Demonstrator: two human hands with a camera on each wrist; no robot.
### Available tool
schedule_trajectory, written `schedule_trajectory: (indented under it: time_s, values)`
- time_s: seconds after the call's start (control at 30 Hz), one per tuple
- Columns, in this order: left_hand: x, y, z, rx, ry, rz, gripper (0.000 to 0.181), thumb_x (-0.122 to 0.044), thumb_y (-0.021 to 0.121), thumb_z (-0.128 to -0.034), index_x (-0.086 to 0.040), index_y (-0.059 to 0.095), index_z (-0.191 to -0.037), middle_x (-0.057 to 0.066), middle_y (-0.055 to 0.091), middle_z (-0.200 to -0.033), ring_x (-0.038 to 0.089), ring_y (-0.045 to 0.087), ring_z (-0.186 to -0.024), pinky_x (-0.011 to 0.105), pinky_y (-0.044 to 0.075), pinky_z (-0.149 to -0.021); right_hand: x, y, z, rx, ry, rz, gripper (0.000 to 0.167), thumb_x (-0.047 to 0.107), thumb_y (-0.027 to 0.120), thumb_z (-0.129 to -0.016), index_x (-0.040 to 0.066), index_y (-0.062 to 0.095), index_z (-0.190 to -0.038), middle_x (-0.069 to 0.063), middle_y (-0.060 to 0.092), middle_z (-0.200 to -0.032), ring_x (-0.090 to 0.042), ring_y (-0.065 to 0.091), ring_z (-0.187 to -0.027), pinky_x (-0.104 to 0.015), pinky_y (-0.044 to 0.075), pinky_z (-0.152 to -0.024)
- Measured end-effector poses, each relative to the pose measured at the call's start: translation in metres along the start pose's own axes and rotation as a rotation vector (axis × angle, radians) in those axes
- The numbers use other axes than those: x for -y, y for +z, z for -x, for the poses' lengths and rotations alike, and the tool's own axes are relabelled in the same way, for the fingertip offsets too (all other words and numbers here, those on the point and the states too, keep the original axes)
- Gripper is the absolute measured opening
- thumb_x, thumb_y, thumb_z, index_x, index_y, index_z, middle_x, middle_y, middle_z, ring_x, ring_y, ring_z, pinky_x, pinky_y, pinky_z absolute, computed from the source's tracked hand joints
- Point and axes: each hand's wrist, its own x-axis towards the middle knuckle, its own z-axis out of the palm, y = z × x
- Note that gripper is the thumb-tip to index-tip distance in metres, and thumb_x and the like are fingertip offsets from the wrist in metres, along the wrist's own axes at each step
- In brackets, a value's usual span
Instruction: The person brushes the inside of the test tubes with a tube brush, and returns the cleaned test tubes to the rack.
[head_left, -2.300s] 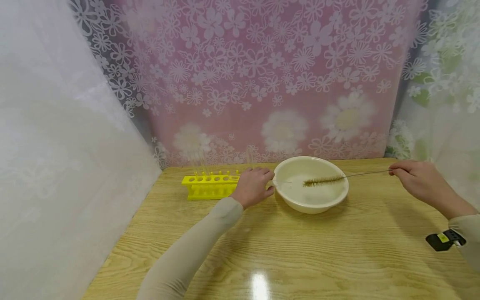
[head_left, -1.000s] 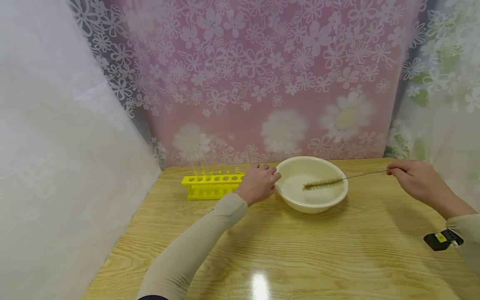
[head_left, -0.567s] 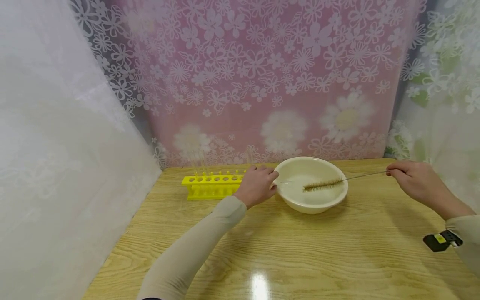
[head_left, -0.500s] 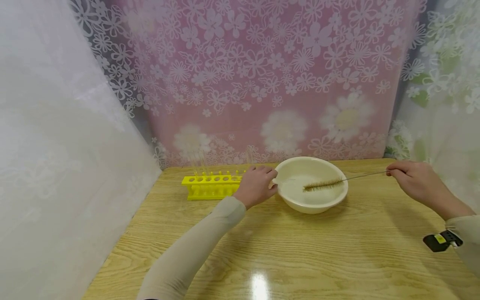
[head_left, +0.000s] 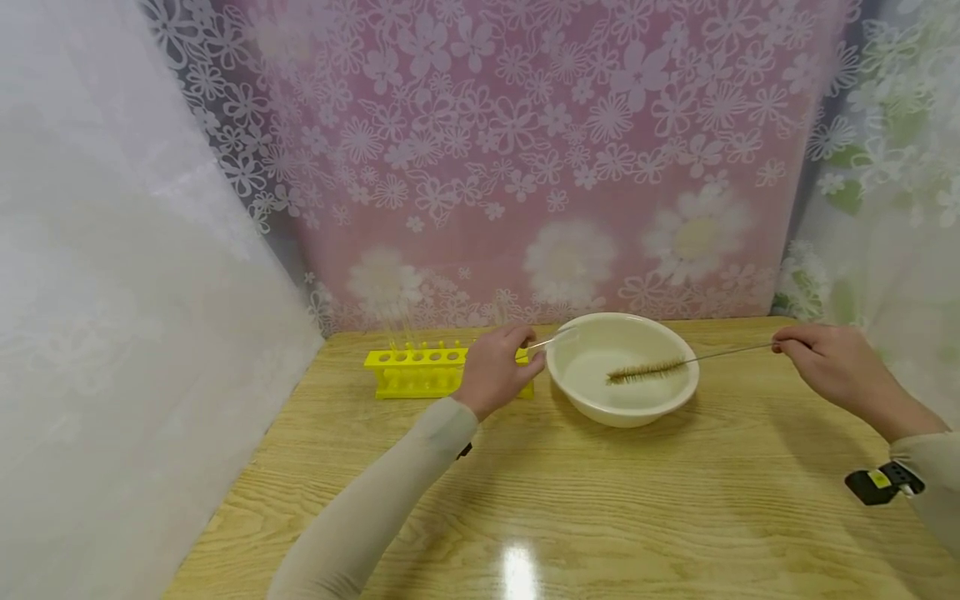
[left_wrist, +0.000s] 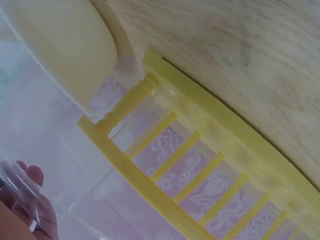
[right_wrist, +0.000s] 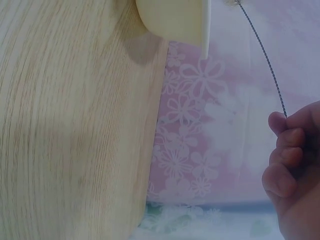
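My left hand (head_left: pixel 495 367) pinches a clear glass test tube (head_left: pixel 553 339) above the right end of the yellow test tube rack (head_left: pixel 420 358). The tube tilts up to the right, its far end over the cream basin's (head_left: pixel 622 414) left rim. In the left wrist view, fingers (left_wrist: pixel 35 175) curl around the clear glass (left_wrist: pixel 20 182). My right hand (head_left: pixel 843 367) grips the twisted wire handle (right_wrist: pixel 267 60) of a test tube brush (head_left: pixel 648 371). The brush's bristles hang over the basin, apart from the tube.
A few clear test tubes (head_left: pixel 401 325) stand upright at the rack's left end; another (head_left: pixel 501 312) shows faintly behind my left hand. Rack and basin sit near the back of the wooden table (head_left: pixel 600 508), before a floral curtain (head_left: pixel 525 167).
My left hand has drawn back left from the basin, and the tube it holds now tilts upward over the rim. The right hand and brush stay nearly still.
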Motion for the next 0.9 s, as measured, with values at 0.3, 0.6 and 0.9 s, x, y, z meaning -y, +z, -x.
schedule_trajectory:
  time_s: [0.3,0.6,0.9]
  values:
    - [0.006,-0.015,0.008,-0.091,-0.055,0.053,0.02,-0.029,0.066,-0.0958,-0.014,0.065,-0.108,0.001,0.068,-0.097,0.016,0.066,-0.081,0.028,0.054,-0.069,0.002,0.002,-0.003,0.006,-0.009,0.019,0.034,0.014,0.041,-0.107,-0.006,0.068,-0.115,-0.028,0.07,-0.108,-0.003,0.045,-0.059,-0.028,0.032,-0.053]
    - [0.014,-0.036,0.012,-0.209,-0.169,0.118,0.024,-0.032,0.063,-0.1002,-0.012,0.063,-0.115,0.002,0.067,-0.095,0.016,0.06,-0.07,0.026,0.046,-0.054,0.002,0.004,-0.004,0.0,-0.007,0.034,0.033,0.013,0.044,-0.106,-0.006,0.069,-0.114,-0.027,0.071,-0.107,0.005,0.049,-0.066,-0.027,0.035,-0.055]
    - [0.033,-0.058,0.014,-0.307,-0.297,0.164,0.029,-0.037,0.06,-0.1021,-0.013,0.063,-0.119,0.004,0.066,-0.107,0.019,0.058,-0.08,0.034,0.051,-0.069,0.006,0.005,-0.004,0.0,-0.022,0.004,0.034,0.014,0.042,-0.107,-0.007,0.067,-0.115,-0.029,0.07,-0.107,-0.002,0.046,-0.058,-0.028,0.032,-0.052]
